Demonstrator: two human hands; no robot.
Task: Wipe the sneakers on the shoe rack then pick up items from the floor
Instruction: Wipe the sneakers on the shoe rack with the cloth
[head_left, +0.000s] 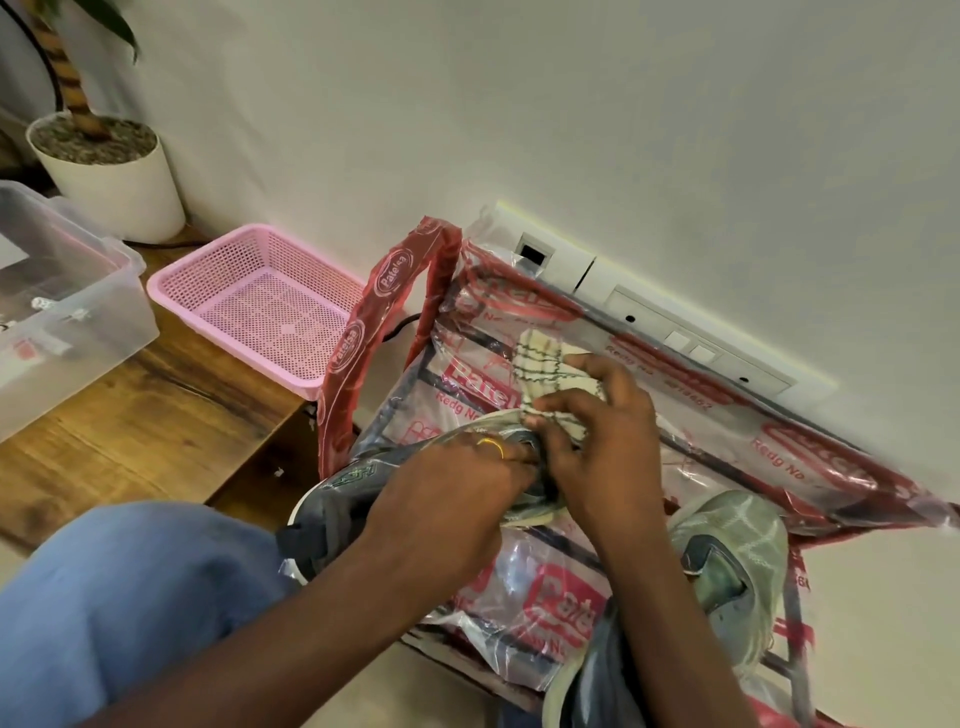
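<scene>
left hand (447, 499) apparently grips grey sneaker (324, 501), right hand (597, 441) pinches cloth (543, 356).

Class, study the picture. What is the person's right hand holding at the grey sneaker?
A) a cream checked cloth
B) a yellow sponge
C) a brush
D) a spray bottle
A: the right hand pinches a cream checked cloth at the grey sneaker, which the left hand holds.
</scene>
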